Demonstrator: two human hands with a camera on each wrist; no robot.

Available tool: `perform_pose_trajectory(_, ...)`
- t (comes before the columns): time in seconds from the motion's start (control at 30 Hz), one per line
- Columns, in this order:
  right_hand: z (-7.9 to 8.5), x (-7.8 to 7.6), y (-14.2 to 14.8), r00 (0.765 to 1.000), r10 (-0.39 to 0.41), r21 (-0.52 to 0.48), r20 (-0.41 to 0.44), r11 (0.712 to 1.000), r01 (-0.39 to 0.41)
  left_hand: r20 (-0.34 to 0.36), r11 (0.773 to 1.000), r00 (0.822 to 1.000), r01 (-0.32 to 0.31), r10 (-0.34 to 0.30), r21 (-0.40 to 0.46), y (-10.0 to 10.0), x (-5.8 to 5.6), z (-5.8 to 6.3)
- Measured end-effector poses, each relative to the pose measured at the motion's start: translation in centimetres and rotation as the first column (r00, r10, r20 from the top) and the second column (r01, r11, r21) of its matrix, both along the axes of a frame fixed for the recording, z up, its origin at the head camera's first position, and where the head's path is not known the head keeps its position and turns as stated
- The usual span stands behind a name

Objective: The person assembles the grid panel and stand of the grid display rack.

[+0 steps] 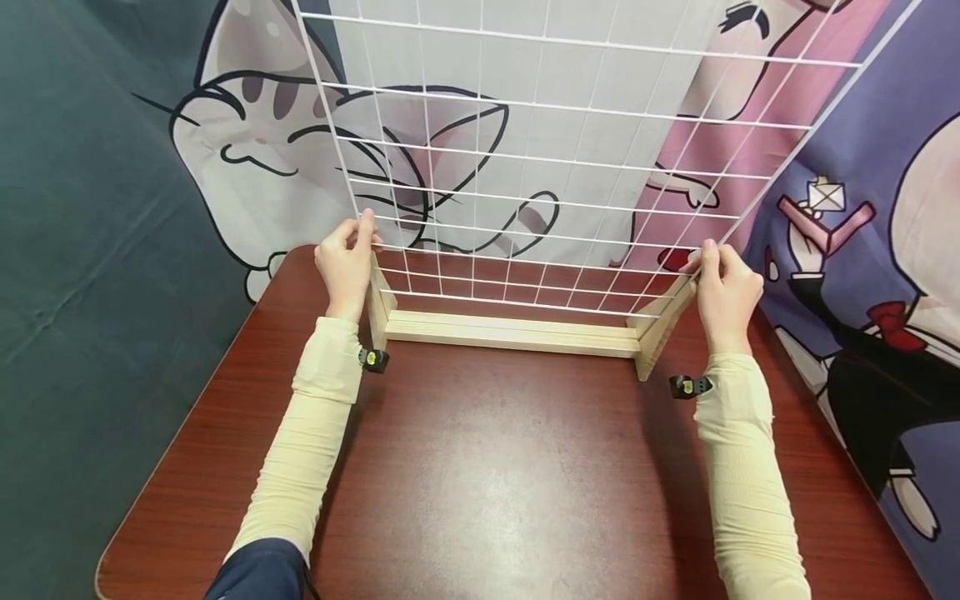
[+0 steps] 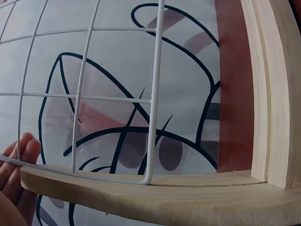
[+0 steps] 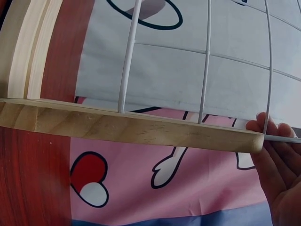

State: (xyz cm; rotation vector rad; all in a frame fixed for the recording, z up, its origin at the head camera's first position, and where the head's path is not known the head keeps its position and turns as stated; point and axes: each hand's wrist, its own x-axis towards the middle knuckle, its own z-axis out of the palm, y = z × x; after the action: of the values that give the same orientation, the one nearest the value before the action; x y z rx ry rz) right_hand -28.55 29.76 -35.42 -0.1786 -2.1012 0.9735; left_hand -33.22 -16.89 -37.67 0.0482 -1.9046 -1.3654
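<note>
— Where to find the white wire grid panel (image 1: 574,159)?
— Between the left wooden side piece (image 1: 378,312) and the right wooden side piece (image 1: 660,333), rising above both, with its lower edge near the pale wooden crossbar (image 1: 510,332) but apart from it.
— Held how by the left hand (image 1: 347,268)?
— Pinched at the left edge wire, just beside the tip of the left wooden side piece.
— And by the right hand (image 1: 726,293)?
— Pinched likewise, at the right edge wire, near the tip of the right wooden side piece.
— Beneath all this?
— Just a reddish-brown table (image 1: 510,467), with a cartoon-cat cloth (image 1: 255,137) behind.
— And on the arms?
— Cream sleeves (image 1: 315,425), with a small black device (image 1: 373,360) at each wrist.
</note>
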Motion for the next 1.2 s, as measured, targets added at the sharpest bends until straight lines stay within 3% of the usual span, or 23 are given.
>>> perform_pose_trajectory(0.43, 0.19, -0.12, 0.17, 1.0, -0.009, 0.035, -0.009, 0.999, 0.009, 0.014, 0.998, 1.0, 0.018, -0.019, 0.053, 0.24, -0.31, 0.74)
perform_pose_trajectory(1.2, 0.03, 0.04, 0.05, 0.999, -0.038, 0.042, 0.033, 0.998, 0.037, 0.028, 0.999, 1.0, 0.003, -0.005, 0.053, 0.34, 0.01, 0.36)
